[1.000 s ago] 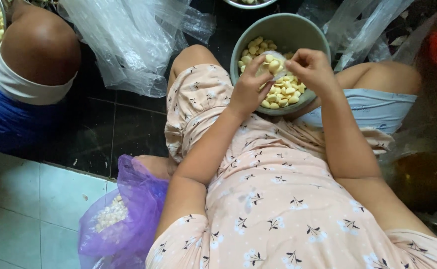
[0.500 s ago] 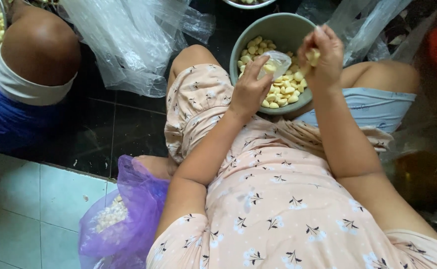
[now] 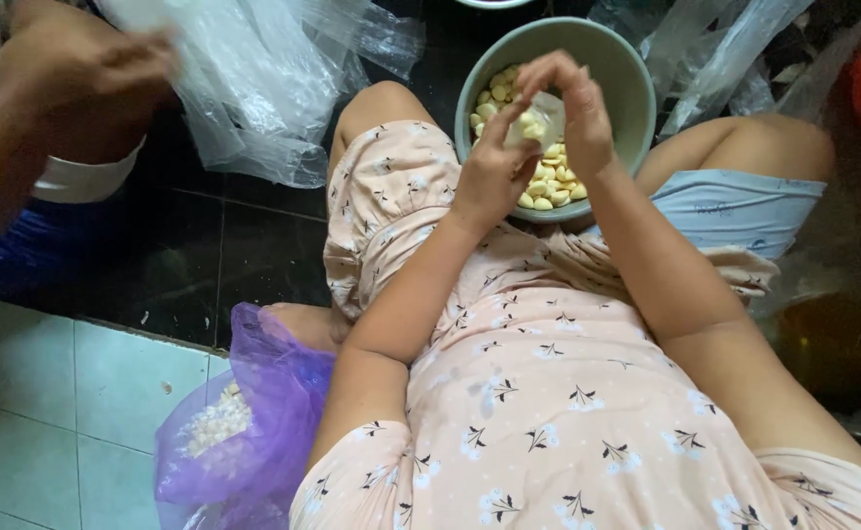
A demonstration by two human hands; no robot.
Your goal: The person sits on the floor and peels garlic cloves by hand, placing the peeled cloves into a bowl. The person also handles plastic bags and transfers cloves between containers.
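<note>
Head view: left hand (image 3: 489, 177) and right hand (image 3: 573, 108) raised together over grey-green bowl (image 3: 626, 69), upper centre of frame, fingers pinched shut on small clear bag (image 3: 538, 120) holding peeled garlic cloves (image 3: 548, 186). Forearms angled up from lap. Purple bag (image 3: 254, 432) lower left.

Both hands, left (image 3: 489, 177) & right (image 3: 573, 108), sit over the grey-green bowl (image 3: 626, 88), blocking most of its mouth; only far rim is open. Bowl wedged betw. the knees, no side gap. Clear plastic sheet (image 3: 254, 88) crowds upper left; another person's arm (image 3: 48, 108) reaches in there. Purple bag (image 3: 263, 412) fills space by left hip. Free room: dark floor strip (image 3: 185, 255) & pale tiles (image 3: 77, 393) at left.
</note>
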